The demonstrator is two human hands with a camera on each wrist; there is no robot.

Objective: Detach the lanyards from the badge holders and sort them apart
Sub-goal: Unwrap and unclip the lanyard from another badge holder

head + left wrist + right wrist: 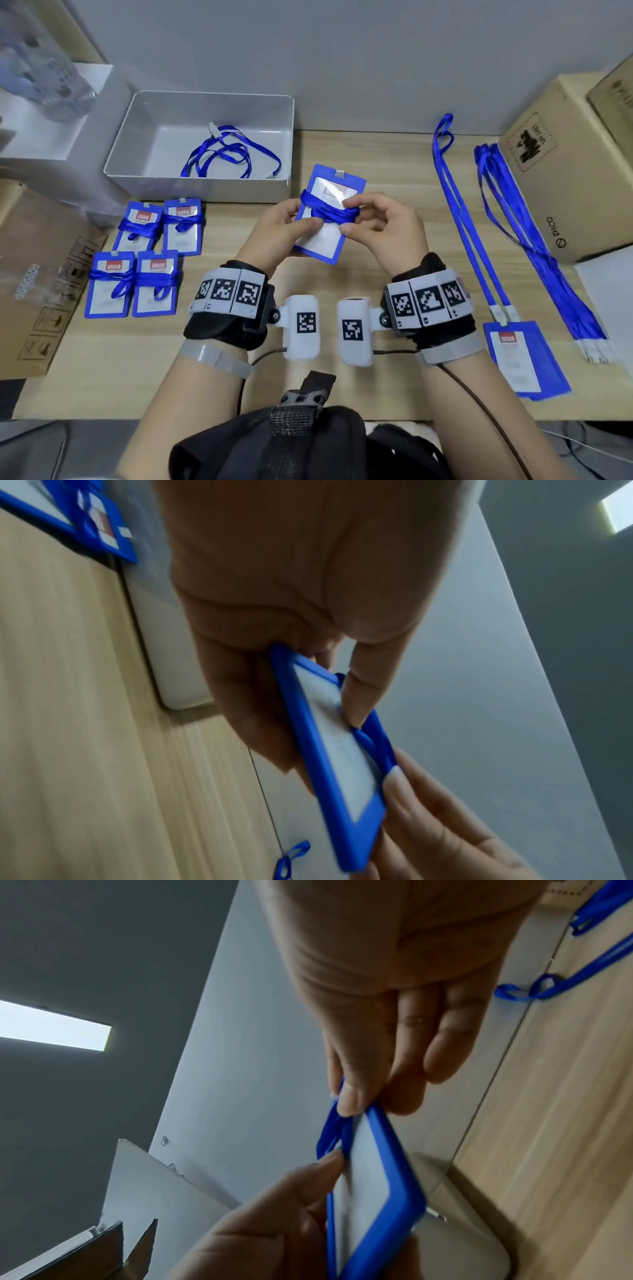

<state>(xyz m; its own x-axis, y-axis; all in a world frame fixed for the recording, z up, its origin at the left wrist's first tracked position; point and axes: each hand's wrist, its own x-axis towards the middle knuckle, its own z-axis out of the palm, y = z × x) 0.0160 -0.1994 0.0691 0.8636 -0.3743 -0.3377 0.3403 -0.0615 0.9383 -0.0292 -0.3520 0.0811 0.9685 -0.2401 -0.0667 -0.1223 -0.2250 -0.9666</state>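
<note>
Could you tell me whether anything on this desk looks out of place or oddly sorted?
One loose lanyard lies tangled in the grey tray, while the other freed lanyards lie straight on the right. A badge holder on the right pile also seems to have a lanyard clipped on.

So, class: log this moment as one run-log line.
left hand: holds badge holder | right hand: pinches wrapped lanyard | waiting: four wrapped holders | tray: one loose lanyard
</note>
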